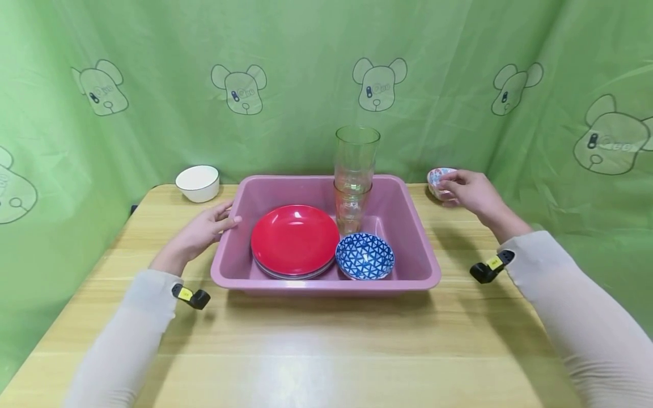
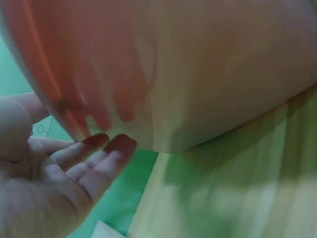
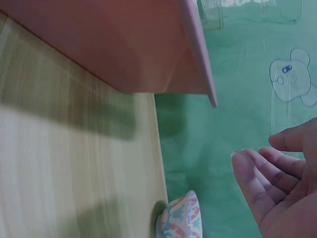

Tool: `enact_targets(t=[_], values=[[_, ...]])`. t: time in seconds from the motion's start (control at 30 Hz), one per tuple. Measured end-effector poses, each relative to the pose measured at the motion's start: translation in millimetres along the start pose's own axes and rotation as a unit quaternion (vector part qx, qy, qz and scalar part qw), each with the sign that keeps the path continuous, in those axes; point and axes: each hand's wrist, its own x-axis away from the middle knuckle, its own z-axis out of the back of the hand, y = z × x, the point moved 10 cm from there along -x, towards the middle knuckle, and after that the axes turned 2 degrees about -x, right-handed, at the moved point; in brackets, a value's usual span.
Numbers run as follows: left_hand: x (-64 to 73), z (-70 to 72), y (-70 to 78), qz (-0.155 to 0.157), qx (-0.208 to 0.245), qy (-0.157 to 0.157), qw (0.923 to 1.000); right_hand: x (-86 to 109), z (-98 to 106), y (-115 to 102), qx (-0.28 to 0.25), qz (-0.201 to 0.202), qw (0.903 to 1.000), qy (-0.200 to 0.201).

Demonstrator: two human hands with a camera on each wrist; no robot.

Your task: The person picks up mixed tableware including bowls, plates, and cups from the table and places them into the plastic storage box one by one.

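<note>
A pink plastic tub (image 1: 326,286) stands on the wooden table. Stacked in it are a red plate (image 1: 295,238) with paler plates beneath, a blue-and-white triangle-patterned bowl (image 1: 364,256), and clear yellowish glasses (image 1: 354,170) standing one in another. My left hand (image 1: 201,231) is at the tub's left rim, thumb over the edge and loose fingers (image 2: 101,171) near the outer wall. Beyond the tub's right side my right hand (image 1: 473,195) hovers by a small pink-and-blue patterned bowl (image 3: 182,218), apart from it and holding nothing; its fingers are loosely bent.
A white bowl (image 1: 198,182) with a dark rim stands at the table's back left, behind my left hand. Green curtain (image 1: 306,45) printed with bear heads hangs behind and beside the wooden table (image 1: 316,351).
</note>
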Motion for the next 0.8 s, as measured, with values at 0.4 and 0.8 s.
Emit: enact_targets(t=[0.4,0.8], values=[[1.6,-6.7,-14.9,-0.009,0.135,0.008,0.9907,-7.3,13,36,-0.015,-0.031,0.9992,0.017],[-0.7,-6.3,-22.6,-0.007,0.152,0.024,0.9881,-11.9,23,59,-0.061,-0.056,0.9963,0.023]])
